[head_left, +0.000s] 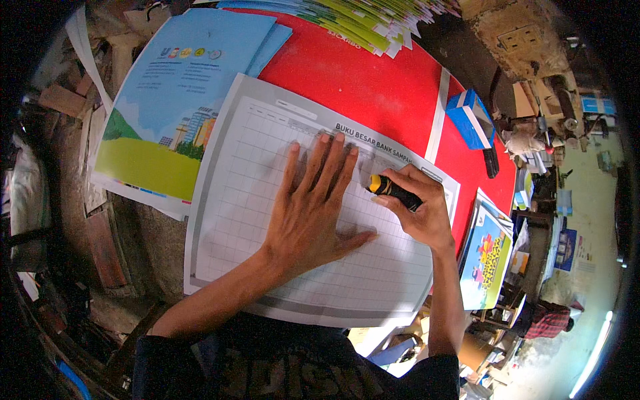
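A large white sheet printed with a grid and a grey border (233, 220) lies across the red work surface, tilted, its near edge close to my body. My left hand (310, 200) rests flat on the grid, fingers stretched out and thumb spread to the right. Just right of it, my right hand (427, 207) is wrapped round a short black-and-yellow tool (399, 192). The yellow end points left, over the upper right part of the sheet. My fingers cover much of this tool, so its exact kind cannot be told.
Blue-and-green printed sheets (173, 100) lie at the left, partly under the grid sheet. Bare red surface (347, 83) shows beyond it, with a fanned paper stack (380, 27) at the far edge. A blue-and-white box (470, 120) and colourful booklets (483, 260) sit at the right.
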A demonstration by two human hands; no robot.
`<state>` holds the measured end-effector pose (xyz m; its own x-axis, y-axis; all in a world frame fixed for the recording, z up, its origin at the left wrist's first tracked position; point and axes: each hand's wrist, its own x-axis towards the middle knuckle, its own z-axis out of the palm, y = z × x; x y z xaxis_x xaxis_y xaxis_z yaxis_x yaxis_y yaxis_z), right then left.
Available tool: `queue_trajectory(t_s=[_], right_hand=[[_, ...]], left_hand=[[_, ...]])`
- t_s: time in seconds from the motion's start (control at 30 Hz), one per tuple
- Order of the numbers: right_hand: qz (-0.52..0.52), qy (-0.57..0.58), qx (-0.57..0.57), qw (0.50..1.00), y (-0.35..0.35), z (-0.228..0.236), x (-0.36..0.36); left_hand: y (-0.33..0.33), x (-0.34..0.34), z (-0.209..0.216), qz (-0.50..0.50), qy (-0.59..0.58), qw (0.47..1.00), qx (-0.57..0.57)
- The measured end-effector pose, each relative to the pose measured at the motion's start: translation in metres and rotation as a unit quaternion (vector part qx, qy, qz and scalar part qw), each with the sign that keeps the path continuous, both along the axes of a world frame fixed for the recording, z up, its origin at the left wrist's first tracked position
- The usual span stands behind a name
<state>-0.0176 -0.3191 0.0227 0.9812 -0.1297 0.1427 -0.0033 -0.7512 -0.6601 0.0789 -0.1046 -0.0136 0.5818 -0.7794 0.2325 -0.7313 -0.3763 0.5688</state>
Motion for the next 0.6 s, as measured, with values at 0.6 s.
queue_trajectory(t_s=[0.6], right_hand=[[-0.046, -0.018, -0.061, 0.997, 0.018, 0.004, -0.015]], left_hand=[[0.001, 0.001, -0.001, 0.004, -0.011, 1.000, -0.013]])
